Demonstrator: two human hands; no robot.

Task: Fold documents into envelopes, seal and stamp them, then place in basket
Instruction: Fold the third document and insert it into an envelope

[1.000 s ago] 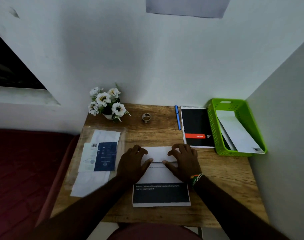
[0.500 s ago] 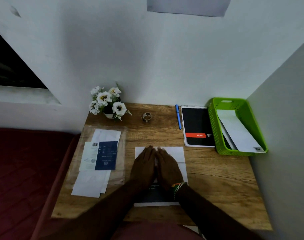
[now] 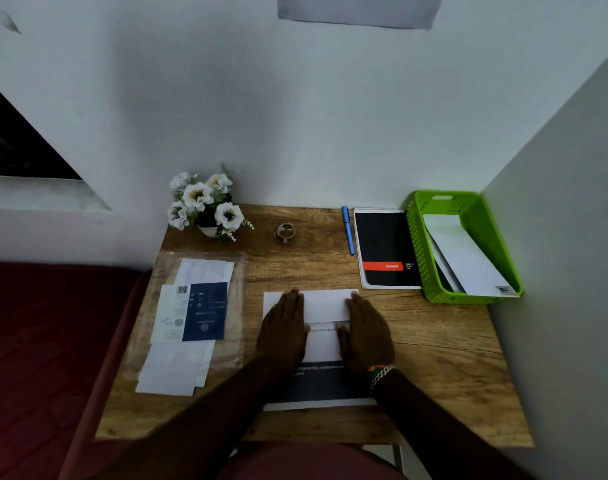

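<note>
A white document with a dark lower band lies in the middle of the wooden desk, its top part folded down toward me. My left hand presses flat on the fold's left side, fingers straight. My right hand presses flat on the right side. A green basket stands at the desk's right edge with white envelopes inside. On the left, a clear sleeve holds white envelopes and a blue stamp sheet.
A black notebook and a blue pen lie left of the basket. A small tape roll and a pot of white flowers stand at the back. Walls close in behind and on the right; a red surface lies left.
My hands came together at the middle of the fold half a second ago and have now slid apart along the crease to its left and right sides.
</note>
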